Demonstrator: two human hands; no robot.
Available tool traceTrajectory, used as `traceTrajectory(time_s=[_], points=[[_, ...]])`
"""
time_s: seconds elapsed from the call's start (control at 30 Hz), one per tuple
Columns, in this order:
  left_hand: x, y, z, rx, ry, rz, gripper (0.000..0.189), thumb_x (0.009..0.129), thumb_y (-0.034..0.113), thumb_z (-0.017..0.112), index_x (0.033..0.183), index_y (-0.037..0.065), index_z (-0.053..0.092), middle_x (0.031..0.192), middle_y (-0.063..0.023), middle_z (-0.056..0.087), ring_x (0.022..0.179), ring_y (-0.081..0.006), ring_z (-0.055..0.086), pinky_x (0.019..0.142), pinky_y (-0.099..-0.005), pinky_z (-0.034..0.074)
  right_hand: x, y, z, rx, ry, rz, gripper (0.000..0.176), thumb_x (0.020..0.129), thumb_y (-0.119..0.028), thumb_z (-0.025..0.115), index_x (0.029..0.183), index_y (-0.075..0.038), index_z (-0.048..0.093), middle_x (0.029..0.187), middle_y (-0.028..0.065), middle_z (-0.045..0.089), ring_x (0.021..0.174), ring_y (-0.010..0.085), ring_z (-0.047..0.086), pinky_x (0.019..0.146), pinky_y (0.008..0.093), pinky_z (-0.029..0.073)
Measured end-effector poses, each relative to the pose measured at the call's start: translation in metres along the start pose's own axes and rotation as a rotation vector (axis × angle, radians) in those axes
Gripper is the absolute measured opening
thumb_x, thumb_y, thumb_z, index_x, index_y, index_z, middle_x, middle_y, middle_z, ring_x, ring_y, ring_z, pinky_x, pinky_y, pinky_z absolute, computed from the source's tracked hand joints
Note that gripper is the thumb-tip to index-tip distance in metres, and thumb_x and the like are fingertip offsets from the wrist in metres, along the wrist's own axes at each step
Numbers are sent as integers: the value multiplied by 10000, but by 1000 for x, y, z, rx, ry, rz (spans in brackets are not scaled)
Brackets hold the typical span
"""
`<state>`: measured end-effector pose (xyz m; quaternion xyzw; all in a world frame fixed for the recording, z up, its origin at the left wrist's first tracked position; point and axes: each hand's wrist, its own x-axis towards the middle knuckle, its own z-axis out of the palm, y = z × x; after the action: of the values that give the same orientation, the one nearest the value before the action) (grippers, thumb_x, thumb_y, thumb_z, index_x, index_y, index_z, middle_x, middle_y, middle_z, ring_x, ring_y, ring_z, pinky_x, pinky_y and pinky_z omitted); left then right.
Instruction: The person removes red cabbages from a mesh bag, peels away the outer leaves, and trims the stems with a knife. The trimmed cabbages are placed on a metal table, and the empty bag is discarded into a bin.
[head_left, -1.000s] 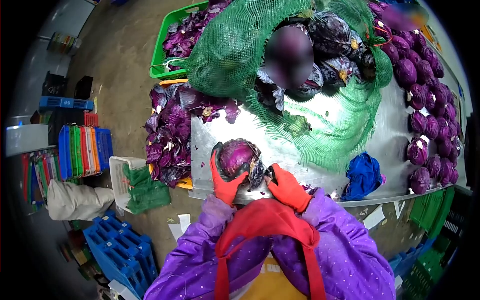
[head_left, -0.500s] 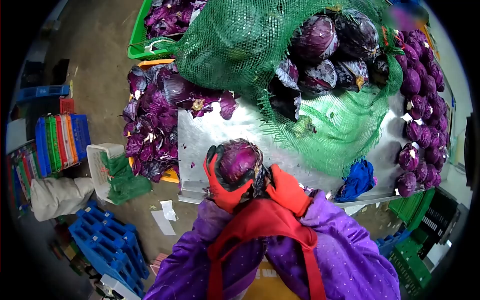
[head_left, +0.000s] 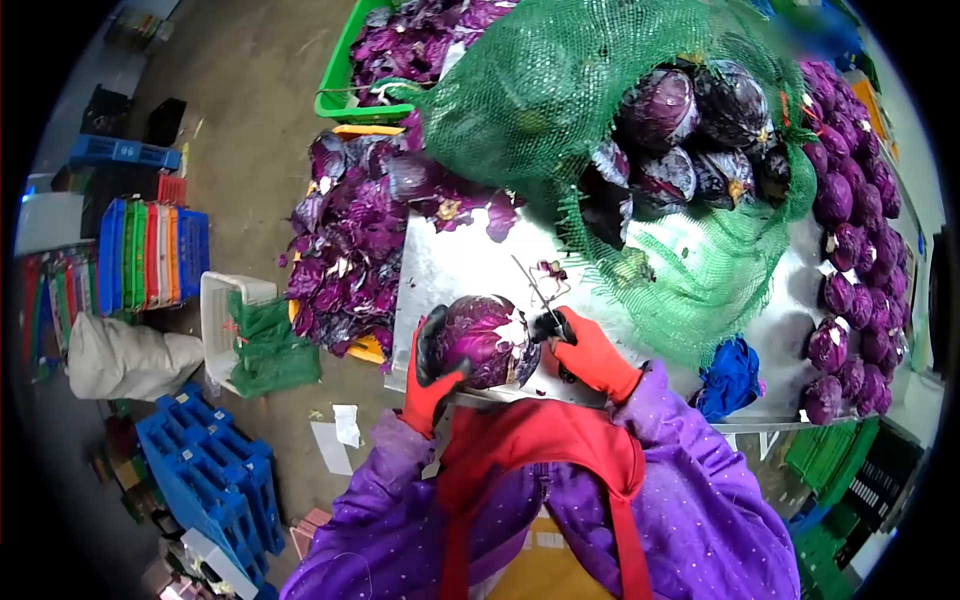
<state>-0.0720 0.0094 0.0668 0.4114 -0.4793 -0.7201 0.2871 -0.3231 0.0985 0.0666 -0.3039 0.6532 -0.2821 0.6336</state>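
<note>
A red cabbage [head_left: 478,340] with pale cut patches on its right side rests against the palm and spread fingers of my left hand [head_left: 430,365], which is closed around its left side. Both hands wear red gloves with black fingers. Just right of the cabbage, my right hand [head_left: 590,352] is closed on a thin knife [head_left: 541,292], whose narrow blade points up and away. A small purple-and-white scrap [head_left: 552,272] lies by the blade. Beneath is the metal table [head_left: 425,270].
A green mesh sack [head_left: 510,110] holding several cabbages lies at the back. Leaves fill an orange-rimmed crate [head_left: 368,348] on the left and a green crate [head_left: 335,75] behind. Peeled cabbages [head_left: 848,200] are stacked at right. A blue cloth [head_left: 730,378] sits near the front edge.
The cabbage has been turned, so its pale cut side now shows. My right hand has moved up and away from it, bringing the knife into view. The camera view has shifted.
</note>
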Motion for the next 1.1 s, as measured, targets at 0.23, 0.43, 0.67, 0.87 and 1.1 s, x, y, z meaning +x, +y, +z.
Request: traceTrajectory(time_s=[0.23,0.43,0.67,0.87,1.1], points=[[5,-16,15,19,119,42,839,693,-21,786,1405,23,344,1306,-119,466,1190,-202,493,1024,-335,421,10,-6,24,-127,-50,-412,537,960,-296,531,1408,-35,392,1308,233,523,1176,343,545,1002,382,410],[14,10,25,-71,354,-13,760,746,-18,760,1379,6,339,1260,-118,476,1121,-205,527,946,-320,479,21,-10,26,-386,-14,-463,577,960,-313,490,1468,-110,306,1397,272,415,1206,439,490,1011,426,407],[-2,-26,21,64,357,134,997,628,3,855,1427,37,259,1333,-150,422,1226,-240,456,1005,-357,442,17,-28,39,-506,-31,-439,610,933,-309,512,1474,-132,292,1395,280,412,1145,462,523,955,445,450],[7,-20,20,135,336,134,972,622,63,872,1404,19,296,1325,-162,440,1200,-265,488,998,-371,448,33,-35,36,-490,-7,-444,538,942,-320,507,1417,-104,380,1279,252,522,1053,445,572,876,436,483],[6,-37,-2,329,232,262,995,609,60,869,1423,28,298,1398,-163,380,1285,-264,419,1064,-379,395,85,-1,0,165,68,-192,353,990,-282,482,1188,5,541,930,107,649,814,175,595,747,327,465]])
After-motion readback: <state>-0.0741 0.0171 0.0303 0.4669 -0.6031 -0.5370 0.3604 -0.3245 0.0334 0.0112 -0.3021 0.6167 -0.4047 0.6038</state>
